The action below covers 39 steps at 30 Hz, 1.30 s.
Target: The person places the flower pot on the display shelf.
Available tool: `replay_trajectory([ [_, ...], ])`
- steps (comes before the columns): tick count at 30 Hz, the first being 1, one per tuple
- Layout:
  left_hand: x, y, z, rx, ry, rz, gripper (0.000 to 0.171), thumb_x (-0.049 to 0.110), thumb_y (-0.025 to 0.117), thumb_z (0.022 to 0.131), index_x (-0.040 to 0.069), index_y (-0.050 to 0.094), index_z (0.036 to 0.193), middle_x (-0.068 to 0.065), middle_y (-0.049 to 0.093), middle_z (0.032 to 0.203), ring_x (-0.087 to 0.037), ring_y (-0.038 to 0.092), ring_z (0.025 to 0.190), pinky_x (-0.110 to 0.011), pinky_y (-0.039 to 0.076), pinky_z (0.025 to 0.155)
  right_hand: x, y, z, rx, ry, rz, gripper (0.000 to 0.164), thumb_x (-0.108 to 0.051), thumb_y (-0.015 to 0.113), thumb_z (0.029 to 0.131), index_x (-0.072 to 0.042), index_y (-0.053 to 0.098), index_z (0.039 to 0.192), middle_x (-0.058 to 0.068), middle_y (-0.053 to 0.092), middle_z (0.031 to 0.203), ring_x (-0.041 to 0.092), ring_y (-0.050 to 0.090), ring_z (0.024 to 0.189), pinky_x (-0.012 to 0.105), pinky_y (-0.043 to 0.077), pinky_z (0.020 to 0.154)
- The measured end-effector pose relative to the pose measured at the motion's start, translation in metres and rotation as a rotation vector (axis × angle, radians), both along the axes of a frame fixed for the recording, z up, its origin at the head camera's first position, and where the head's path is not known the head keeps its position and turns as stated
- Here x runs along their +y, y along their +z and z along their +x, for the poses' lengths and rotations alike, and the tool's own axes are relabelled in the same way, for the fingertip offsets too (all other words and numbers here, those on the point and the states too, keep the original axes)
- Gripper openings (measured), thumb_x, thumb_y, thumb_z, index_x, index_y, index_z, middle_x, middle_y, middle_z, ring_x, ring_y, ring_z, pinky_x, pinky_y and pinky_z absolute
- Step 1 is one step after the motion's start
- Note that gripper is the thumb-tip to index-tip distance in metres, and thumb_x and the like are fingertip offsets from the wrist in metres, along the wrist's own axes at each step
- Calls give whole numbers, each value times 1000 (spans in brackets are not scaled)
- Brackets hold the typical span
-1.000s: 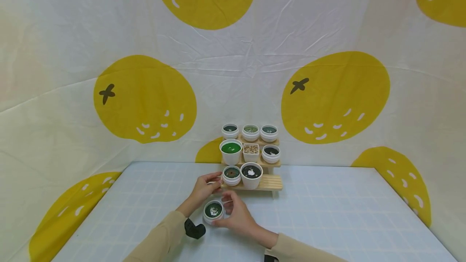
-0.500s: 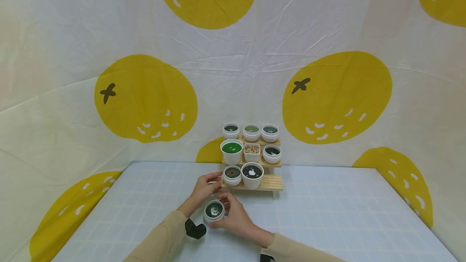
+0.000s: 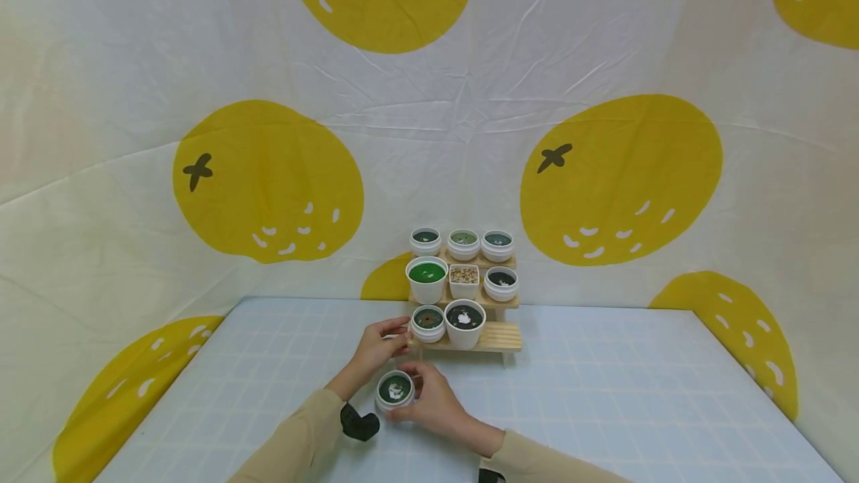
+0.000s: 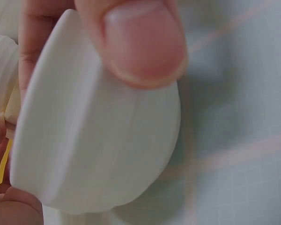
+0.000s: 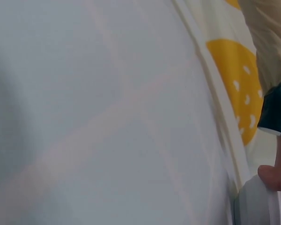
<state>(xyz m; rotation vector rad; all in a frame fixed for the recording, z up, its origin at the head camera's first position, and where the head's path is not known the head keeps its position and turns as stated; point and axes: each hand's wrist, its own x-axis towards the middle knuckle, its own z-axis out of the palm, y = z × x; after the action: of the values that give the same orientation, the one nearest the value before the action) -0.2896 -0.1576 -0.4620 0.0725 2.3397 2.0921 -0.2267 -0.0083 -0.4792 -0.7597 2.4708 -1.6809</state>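
Observation:
In the head view my left hand (image 3: 374, 345) holds the left end of the lowest board of a three-tier wooden stand (image 3: 502, 335). A small white pot with a dark green top and a brownish centre (image 3: 427, 323) stands just beside its fingers. My right hand (image 3: 432, 397) grips another small white pot (image 3: 395, 390), dark green with a white patch on top, in front of the stand. The left wrist view shows this pot (image 4: 103, 122) up close, with the right thumb (image 4: 145, 47) against its side. At the right wrist view's lower right corner, a fingertip touches a white pot (image 5: 255, 206).
Several white pots stand on the tiers, among them a bright green one (image 3: 426, 280), a square one with speckled filling (image 3: 463, 282) and a taller dark one (image 3: 464, 324). A pale blue checked cloth (image 3: 624, 386) covers the table. Behind hangs a fruit-print cloth (image 3: 436, 170).
My right hand's fingers have come in from a wider spread and now sit closer around the small pot's right side. The left hand stays in place at the stand.

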Motion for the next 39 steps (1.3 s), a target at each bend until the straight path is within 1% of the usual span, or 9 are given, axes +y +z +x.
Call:
replay_trajectory([
  [7, 1, 1, 1, 3, 1, 4, 40, -1, 63, 88, -10, 56, 126, -21, 64, 104, -9, 63, 71, -29, 62, 70, 6, 0, 2, 12, -12, 16, 62, -13, 89, 60, -2, 61, 114, 6, 61, 104, 5, 56, 82, 16, 49, 70],
  [12, 2, 1, 2, 3, 12, -4, 40, -2, 63, 88, -10, 56, 126, -22, 64, 105, -10, 63, 71, -31, 62, 70, 14, 1, 4, 3, -17, -11, 63, -11, 89, 59, -1, 61, 115, 8, 62, 106, 6, 59, 82, 15, 51, 72],
  [19, 3, 3, 4, -4, 38, -11, 38, -3, 63, 87, -10, 58, 125, -22, 64, 105, -15, 64, 74, -35, 62, 72, 29, 2, 7, 9, -23, 0, 64, -11, 88, 60, -2, 61, 116, 9, 62, 111, 7, 60, 88, 15, 53, 75],
  [28, 3, 3, 4, 3, 37, -10, 38, -4, 63, 87, -10, 58, 124, -21, 65, 104, -9, 61, 70, -26, 62, 66, 45, 11, 16, 98, -44, 49, 65, -16, 89, 60, -4, 61, 118, 7, 60, 112, 18, 61, 97, 20, 55, 82],
  [33, 3, 3, 5, -2, 32, -12, 38, -3, 63, 88, -10, 57, 125, -22, 64, 105, -9, 61, 72, -26, 62, 67, 54, 14, 20, 121, -57, 22, 64, -13, 88, 60, -3, 61, 117, 7, 61, 110, 18, 60, 98, 21, 57, 81],
  [39, 3, 2, 3, -13, 47, -33, 37, -2, 63, 87, -9, 59, 124, -21, 65, 104, -11, 61, 73, -26, 61, 67, 67, 16, 22, 150, -86, 9, 65, -10, 88, 59, -2, 60, 117, 8, 60, 108, 18, 60, 97, 22, 58, 81],
])
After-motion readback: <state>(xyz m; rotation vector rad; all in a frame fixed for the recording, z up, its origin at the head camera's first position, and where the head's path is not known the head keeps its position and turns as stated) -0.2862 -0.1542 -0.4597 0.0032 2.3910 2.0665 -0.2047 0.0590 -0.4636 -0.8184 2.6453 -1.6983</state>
